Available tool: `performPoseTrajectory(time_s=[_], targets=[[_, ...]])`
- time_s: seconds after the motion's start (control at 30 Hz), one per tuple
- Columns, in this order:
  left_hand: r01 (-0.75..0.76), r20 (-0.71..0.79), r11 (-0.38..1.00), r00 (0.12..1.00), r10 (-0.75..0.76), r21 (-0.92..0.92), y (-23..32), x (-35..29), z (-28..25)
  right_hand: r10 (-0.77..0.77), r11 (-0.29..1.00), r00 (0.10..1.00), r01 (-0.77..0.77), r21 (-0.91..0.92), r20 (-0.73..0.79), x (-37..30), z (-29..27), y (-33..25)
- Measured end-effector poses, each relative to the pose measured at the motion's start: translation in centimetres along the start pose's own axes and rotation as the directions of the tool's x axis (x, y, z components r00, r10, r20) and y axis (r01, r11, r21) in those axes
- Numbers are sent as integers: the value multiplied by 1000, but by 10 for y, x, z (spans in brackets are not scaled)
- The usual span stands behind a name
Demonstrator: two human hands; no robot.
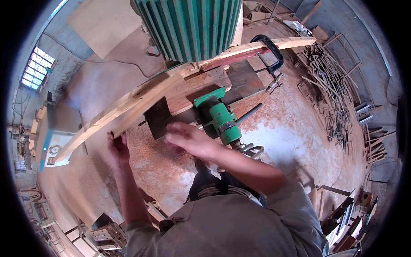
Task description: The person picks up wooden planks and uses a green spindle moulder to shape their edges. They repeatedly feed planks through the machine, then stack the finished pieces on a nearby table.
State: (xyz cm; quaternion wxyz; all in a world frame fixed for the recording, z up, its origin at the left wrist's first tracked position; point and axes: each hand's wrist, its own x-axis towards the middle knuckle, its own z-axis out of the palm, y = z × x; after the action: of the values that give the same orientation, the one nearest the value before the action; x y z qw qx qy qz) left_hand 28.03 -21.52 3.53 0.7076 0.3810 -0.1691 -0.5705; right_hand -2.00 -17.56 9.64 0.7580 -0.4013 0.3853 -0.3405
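My left hand (118, 149) is closed on the near end of a short pale wooden board (150, 101). That board slants up toward a green ribbed motor (192, 28), alongside a long curved wooden strip (100, 116). My right hand (186, 139) hovers by the corner of a dark metal plate (160, 118), fingers loosely bent and apart, slightly blurred, with nothing visible in them. Beyond it a brown wooden block (199, 90) lies on the machine's table. A green clamp (222, 120) with a metal handwheel presses toward this block.
A black C-clamp (274, 53) grips the strip's right part. A cable (124, 63) runs over the dusty floor at left, near a grey machine cabinet (58, 143). Heaped metal rods (329, 85) lie at right. Another handle (249, 114) juts from the green clamp.
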Motion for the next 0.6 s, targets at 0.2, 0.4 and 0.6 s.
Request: performPoseTrajectory(time_s=[0.2, 0.4, 0.6], targets=[[92, 46, 987, 994, -99, 131, -7, 82, -23, -92, 993, 996, 93, 70, -13, -49, -21, -6], [178, 21, 975, 983, -183, 134, -17, 119, -40, -114, 982, 974, 140, 124, -196, -98, -55, -7], [228, 64, 966, 969, -237, 119, -16, 134, -49, -187, 922, 917, 288, 258, -352, -131, -81, 1]])
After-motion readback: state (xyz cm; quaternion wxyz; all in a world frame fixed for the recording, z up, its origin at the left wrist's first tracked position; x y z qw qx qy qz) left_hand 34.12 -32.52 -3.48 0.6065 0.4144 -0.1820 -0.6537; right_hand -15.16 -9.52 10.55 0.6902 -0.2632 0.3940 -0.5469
